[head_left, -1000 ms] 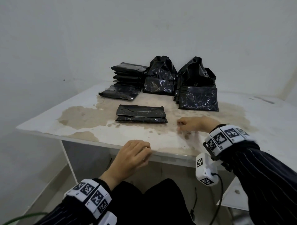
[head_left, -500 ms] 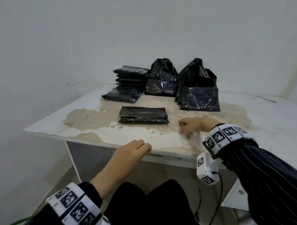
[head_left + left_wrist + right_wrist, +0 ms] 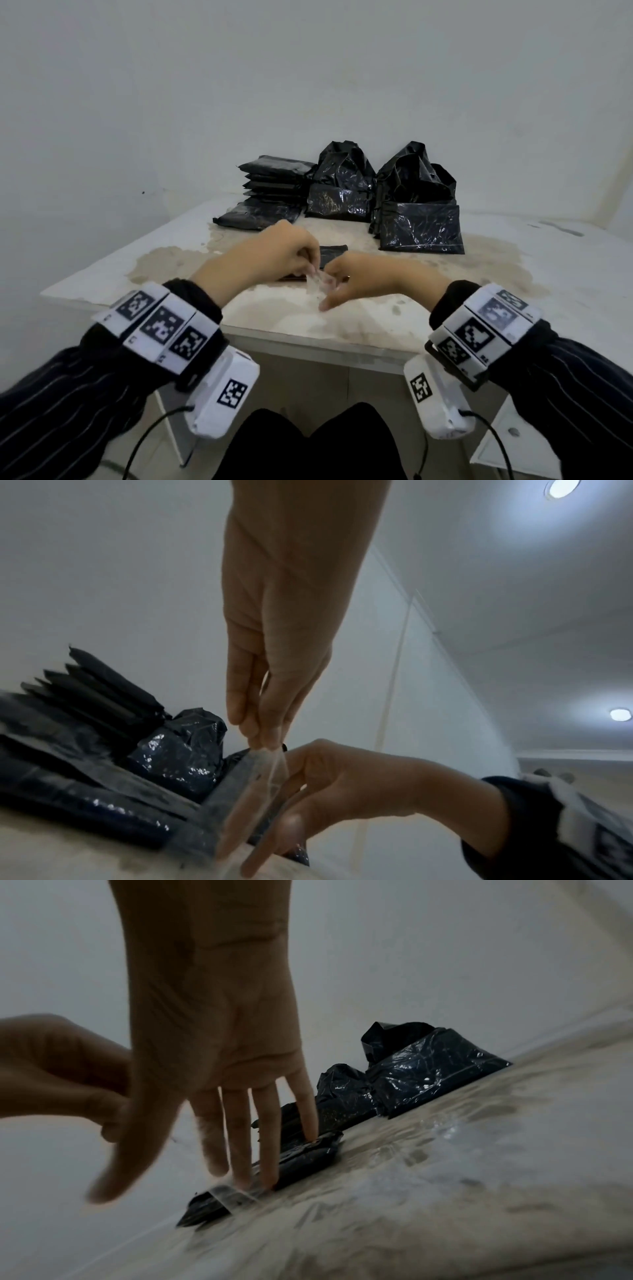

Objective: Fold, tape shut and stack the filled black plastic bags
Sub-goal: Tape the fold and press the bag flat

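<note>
A folded black bag [image 3: 334, 253] lies flat on the stained white table [image 3: 548, 274], mostly hidden behind my hands. My left hand [image 3: 313, 270] pinches the upper end of a clear tape strip [image 3: 318, 284] between thumb and fingertips [image 3: 263, 739]. The strip [image 3: 253, 799] runs down to the bag's near end [image 3: 232, 1196]. My right hand [image 3: 334, 287] has straight fingers [image 3: 267, 1167] pressing on the bag [image 3: 308, 1158] beside the tape, thumb spread out.
At the back stands a stack of folded bags [image 3: 274, 185] with one flat bag [image 3: 257, 216] in front of it. Two unsealed filled bags [image 3: 342, 192] [image 3: 418, 205] stand to its right. A wall is close behind the table.
My left hand has risen from the table's front edge to meet the right one over the folded bag. The right hand has moved left, and a tape strip now hangs between them.
</note>
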